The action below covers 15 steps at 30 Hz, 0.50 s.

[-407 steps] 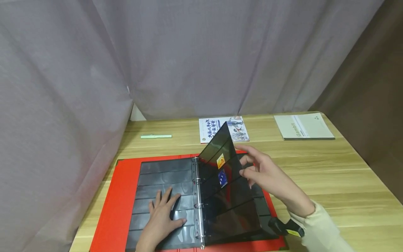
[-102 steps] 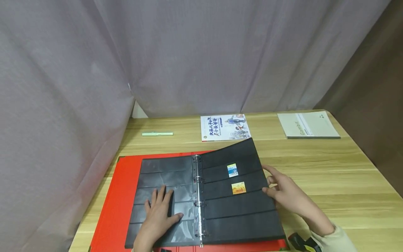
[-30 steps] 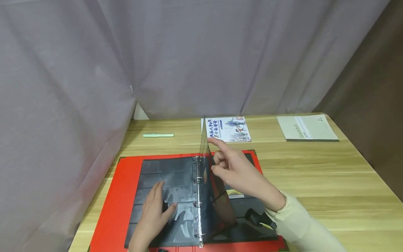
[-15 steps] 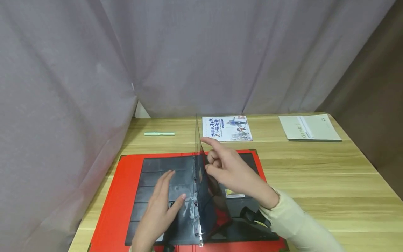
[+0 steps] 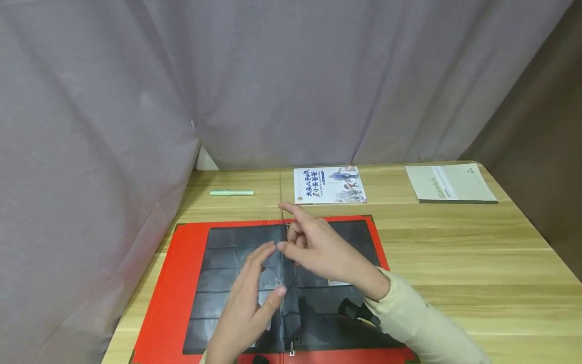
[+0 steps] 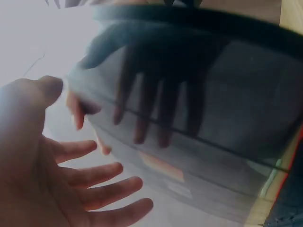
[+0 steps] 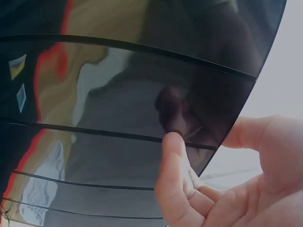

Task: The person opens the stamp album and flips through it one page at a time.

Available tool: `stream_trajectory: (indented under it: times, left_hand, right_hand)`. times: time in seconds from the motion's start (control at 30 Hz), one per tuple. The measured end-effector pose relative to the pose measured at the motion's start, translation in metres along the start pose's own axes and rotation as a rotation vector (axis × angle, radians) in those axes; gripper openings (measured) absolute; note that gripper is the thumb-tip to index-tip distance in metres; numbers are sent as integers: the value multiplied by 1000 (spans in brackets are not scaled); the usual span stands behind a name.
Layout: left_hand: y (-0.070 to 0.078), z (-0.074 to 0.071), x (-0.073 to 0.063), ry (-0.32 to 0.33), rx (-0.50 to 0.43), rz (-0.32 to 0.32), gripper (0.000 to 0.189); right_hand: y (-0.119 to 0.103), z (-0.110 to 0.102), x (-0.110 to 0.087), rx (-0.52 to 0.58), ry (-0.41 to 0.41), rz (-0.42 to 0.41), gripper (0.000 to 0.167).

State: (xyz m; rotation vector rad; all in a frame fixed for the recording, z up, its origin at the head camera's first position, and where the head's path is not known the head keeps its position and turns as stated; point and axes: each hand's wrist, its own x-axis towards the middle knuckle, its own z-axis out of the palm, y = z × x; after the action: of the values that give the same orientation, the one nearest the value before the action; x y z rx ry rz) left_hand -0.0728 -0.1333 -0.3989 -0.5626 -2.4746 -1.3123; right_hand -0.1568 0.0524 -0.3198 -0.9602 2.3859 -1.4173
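Note:
A red ring binder (image 5: pixel 154 303), a stamp album, lies open with black pocket pages on both sides. One page (image 5: pixel 291 308) stands upright along the rings, seen nearly edge-on. My right hand (image 5: pixel 325 247) pinches this page's outer edge between thumb and fingers; the right wrist view shows the edge (image 7: pixel 232 120) running between them. My left hand (image 5: pixel 247 303), fingers spread, hovers over the left page (image 5: pixel 223 263). In the left wrist view its fingers (image 6: pixel 109 189) face the glossy raised page (image 6: pixel 227 99). A stamp (image 5: pixel 337 283) on the right page is partly hidden by my right arm.
Behind the binder lie a light green pen (image 5: pixel 232 192), a picture book (image 5: pixel 329 185) and a pale "Gambit" notebook (image 5: pixel 450 183). Grey curtains (image 5: pixel 282 86) hang along the table's back and left side. The wooden table (image 5: pixel 464 253) extends to the right.
My right hand has swung the page leftward from the right side to upright over the rings. My left hand has lifted off the left page and moved toward the raised page.

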Motion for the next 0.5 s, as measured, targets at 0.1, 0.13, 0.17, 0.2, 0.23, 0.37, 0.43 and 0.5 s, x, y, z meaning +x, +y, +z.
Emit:
stream_trajectory:
  times: [0.1, 0.13, 0.17, 0.2, 0.23, 0.37, 0.43, 0.5]
  left_hand:
    - [3, 2, 2, 23, -11, 75, 67]
    - [3, 2, 2, 33, -17, 98, 65]
    - [4, 3, 2, 43, -26, 117, 62]
    - [5, 3, 2, 54, -31, 135, 59]
    - [5, 3, 1, 63, -35, 149, 56]
    - [6, 3, 0, 91, -39, 176, 50]
    - [6, 2, -1, 108, -33, 184, 50]
    - [5, 1, -2, 128, -30, 188, 51]
  right_hand:
    - [1, 1, -1, -24, -13, -12, 76]
    - [1, 1, -2, -29, -17, -16, 77]
    - [2, 1, -2, -35, -22, -23, 77]
    - [2, 1, -3, -41, -27, -29, 78]
    - [2, 1, -3, -43, -34, -34, 77]
    - [4, 1, -6, -35, -57, -42, 74]
    - [7, -1, -8, -35, -61, -39, 71]
    - [11, -4, -11, -37, -60, -33, 69]
